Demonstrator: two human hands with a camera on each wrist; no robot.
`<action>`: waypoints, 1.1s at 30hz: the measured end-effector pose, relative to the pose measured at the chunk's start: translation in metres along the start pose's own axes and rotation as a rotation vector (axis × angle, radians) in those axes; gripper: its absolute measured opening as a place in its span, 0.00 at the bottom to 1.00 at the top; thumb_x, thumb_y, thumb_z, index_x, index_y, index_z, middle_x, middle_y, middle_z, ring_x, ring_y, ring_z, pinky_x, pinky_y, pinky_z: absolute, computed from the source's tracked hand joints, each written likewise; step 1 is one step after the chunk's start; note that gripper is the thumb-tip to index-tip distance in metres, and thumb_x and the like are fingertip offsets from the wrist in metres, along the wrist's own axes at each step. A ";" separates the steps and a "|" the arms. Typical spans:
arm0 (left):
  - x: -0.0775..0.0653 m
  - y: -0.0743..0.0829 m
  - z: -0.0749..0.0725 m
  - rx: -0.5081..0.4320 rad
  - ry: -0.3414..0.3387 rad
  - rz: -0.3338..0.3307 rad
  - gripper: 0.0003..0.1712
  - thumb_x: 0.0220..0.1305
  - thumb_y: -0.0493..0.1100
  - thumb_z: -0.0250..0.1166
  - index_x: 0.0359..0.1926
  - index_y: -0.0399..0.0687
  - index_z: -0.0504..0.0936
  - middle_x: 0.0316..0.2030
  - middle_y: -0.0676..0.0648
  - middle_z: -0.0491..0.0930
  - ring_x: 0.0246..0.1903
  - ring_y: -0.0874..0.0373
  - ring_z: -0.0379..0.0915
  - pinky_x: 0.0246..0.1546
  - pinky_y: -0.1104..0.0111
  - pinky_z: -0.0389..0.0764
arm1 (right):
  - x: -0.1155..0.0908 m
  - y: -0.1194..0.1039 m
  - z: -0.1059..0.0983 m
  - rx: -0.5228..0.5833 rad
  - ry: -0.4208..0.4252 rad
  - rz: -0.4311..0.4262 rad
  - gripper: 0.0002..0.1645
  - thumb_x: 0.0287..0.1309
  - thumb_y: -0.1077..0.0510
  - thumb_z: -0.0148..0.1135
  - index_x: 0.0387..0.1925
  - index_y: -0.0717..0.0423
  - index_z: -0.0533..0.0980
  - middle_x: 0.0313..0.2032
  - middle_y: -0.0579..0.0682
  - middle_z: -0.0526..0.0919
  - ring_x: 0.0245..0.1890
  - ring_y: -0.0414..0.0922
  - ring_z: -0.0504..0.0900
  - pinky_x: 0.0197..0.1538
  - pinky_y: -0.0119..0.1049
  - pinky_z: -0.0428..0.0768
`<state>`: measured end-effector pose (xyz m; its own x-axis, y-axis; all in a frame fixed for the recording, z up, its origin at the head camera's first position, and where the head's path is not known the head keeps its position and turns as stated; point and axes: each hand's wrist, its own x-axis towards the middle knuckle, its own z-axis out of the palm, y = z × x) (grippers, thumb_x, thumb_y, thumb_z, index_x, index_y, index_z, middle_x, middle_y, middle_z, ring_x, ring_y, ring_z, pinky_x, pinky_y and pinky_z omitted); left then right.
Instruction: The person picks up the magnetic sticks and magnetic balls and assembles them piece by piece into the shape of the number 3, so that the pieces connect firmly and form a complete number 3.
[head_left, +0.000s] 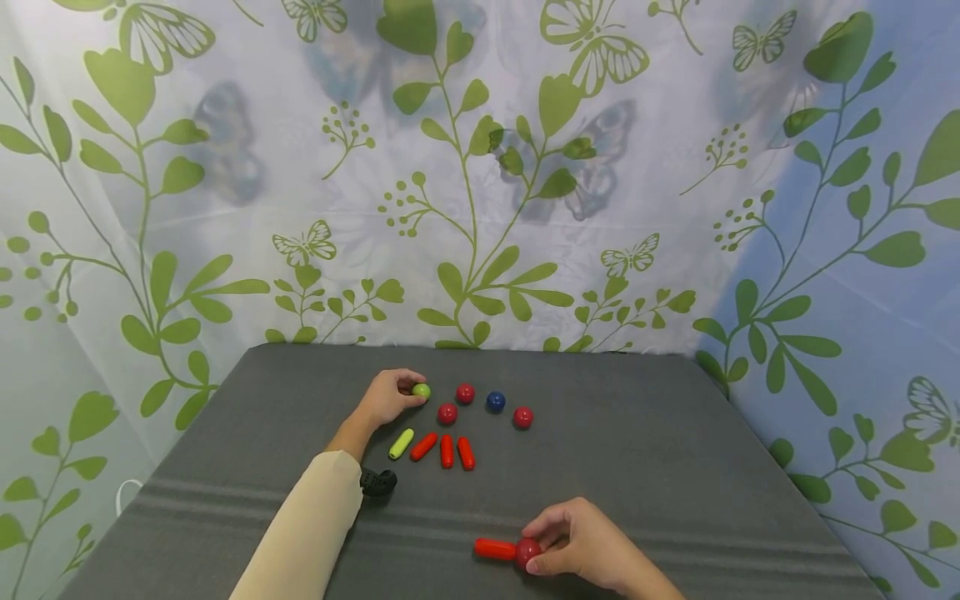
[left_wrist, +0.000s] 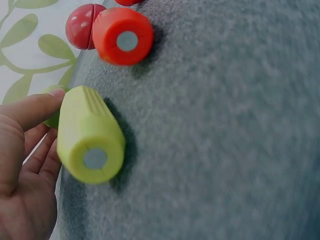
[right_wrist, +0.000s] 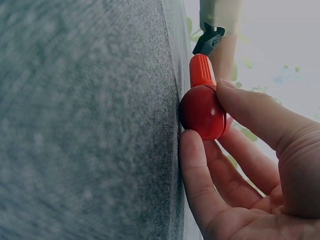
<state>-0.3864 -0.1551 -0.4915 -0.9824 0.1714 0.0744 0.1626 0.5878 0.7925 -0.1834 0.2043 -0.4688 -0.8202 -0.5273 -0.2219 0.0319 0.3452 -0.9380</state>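
Observation:
At the back left, my left hand [head_left: 392, 395] holds a light green ball [head_left: 422, 390] between thumb and fingers. In the left wrist view, a yellow-green rod [left_wrist: 91, 137] with a grey disc in its end hides most of that ball. Near the front edge my right hand [head_left: 581, 542] pinches a red ball [head_left: 527, 552]. Against that ball's left side is the end of a red rod [head_left: 494, 548], lying on the table. The right wrist view shows the ball [right_wrist: 202, 112] between thumb and fingertips, with the ribbed rod [right_wrist: 201, 70] touching it.
Beside the left hand are red balls [head_left: 447, 413] and a blue ball [head_left: 495, 402]. Three red rods [head_left: 447, 451] lie in front of them. A black wrist device [head_left: 378, 482] sits by the left forearm. Patterned cloth [head_left: 480, 167] hangs behind the grey table [head_left: 637, 450].

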 end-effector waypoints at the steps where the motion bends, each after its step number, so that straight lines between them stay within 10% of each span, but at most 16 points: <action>1: -0.001 0.000 -0.001 0.001 -0.001 -0.001 0.20 0.62 0.39 0.74 0.56 0.45 0.85 0.50 0.44 0.85 0.49 0.51 0.80 0.52 0.57 0.81 | 0.000 0.000 0.000 -0.001 0.000 -0.003 0.17 0.50 0.63 0.79 0.44 0.61 0.86 0.38 0.56 0.90 0.36 0.45 0.86 0.37 0.29 0.84; 33: -0.072 0.034 -0.012 -0.100 -0.206 0.242 0.19 0.62 0.41 0.75 0.53 0.44 0.85 0.47 0.46 0.86 0.45 0.57 0.83 0.47 0.69 0.83 | 0.000 -0.002 0.000 -0.002 -0.009 -0.006 0.17 0.50 0.63 0.79 0.44 0.61 0.86 0.38 0.56 0.90 0.35 0.45 0.86 0.37 0.29 0.84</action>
<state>-0.3112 -0.1570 -0.4628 -0.8756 0.4585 0.1519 0.3690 0.4322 0.8228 -0.1838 0.2035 -0.4666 -0.8152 -0.5362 -0.2188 0.0257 0.3440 -0.9386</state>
